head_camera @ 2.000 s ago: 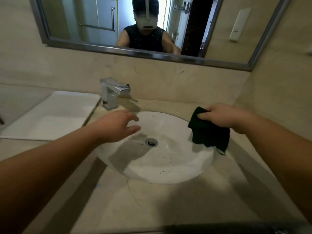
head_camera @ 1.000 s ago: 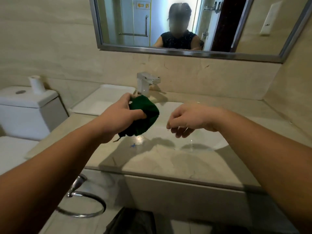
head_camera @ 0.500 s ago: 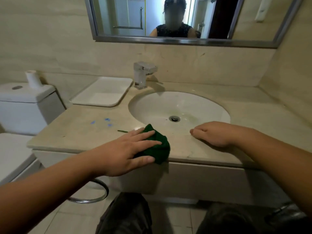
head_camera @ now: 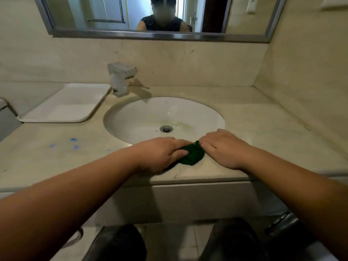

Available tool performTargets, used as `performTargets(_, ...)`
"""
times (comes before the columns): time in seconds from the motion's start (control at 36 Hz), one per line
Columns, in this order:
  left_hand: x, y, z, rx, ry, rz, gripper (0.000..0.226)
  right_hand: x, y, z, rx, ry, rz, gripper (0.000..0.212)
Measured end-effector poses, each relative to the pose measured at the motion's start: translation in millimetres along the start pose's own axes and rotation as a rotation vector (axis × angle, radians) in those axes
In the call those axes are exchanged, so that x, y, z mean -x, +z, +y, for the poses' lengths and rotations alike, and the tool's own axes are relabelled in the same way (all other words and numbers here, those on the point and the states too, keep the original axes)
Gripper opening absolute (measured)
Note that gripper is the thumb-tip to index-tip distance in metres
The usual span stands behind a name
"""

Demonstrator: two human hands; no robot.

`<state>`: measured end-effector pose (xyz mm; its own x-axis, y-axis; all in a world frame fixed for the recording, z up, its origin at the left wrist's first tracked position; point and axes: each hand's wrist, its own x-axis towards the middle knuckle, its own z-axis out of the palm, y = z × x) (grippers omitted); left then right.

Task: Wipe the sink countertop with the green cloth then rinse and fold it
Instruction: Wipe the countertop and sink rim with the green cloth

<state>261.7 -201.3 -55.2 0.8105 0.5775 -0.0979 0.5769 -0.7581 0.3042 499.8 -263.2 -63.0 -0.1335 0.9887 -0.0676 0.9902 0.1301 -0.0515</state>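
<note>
The green cloth [head_camera: 194,156] lies bunched on the beige countertop [head_camera: 263,132], on the front strip just ahead of the white sink basin [head_camera: 143,117]. My left hand [head_camera: 160,153] covers the cloth's left part, its fingers and thumb bent over it and holding it down. My right hand [head_camera: 224,148] lies palm down on the counter just right of the cloth, with its fingertips touching the cloth's right edge. Much of the cloth is hidden under my left hand.
A chrome faucet [head_camera: 120,78] stands behind the basin at the left. A white tray [head_camera: 66,103] sits on the counter's left side, with a few blue specks [head_camera: 73,143] in front of it. A mirror [head_camera: 154,16] hangs above; a wall closes the right.
My left hand took the cloth from my right hand, set it on the front counter edge and slid it right. My right hand came down beside it and now touches it.
</note>
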Motion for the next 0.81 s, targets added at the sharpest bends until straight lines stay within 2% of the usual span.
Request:
performTargets(0.11, 12, -9, 2, -0.045, 0.002, 0.11, 0.04, 2, -3, -3, -0.022, 0.021, -0.026, 0.042)
performTargets(0.28, 82, -35, -32, -0.077, -0.001, 0.306, 0.046, 1, -26, -40, -0.164, -0.065, -0.021, 0.048)
performTargets(0.42, 151, -49, -79, -0.111, -0.15, 0.413, 0.048, -13, -35, -97, -0.172, -0.178, -0.086, 0.071)
performTargets(0.5, 183, -43, -101, -0.118, -0.313, 0.397, 0.056, -22, -28, -117, -0.146, -0.19, -0.138, 0.081)
performTargets(0.56, 196, -27, -112, -0.111, -0.422, 0.307, 0.071, -24, -22, -123, -0.143, -0.2, -0.171, 0.081)
performTargets(0.61, 199, -9, -118, -0.11, -0.429, 0.255, 0.085, -26, -18, -125, -0.126, -0.193, -0.178, 0.081)
performTargets(0.69, 187, -2, -121, -0.054, -0.433, 0.26, 0.069, -30, -15, -124, -0.08, -0.175, -0.185, 0.086)
performTargets(0.81, 149, -5, -106, -0.049, -0.381, 0.228, 0.064, -32, -15, -122, -0.055, -0.173, -0.198, 0.093)
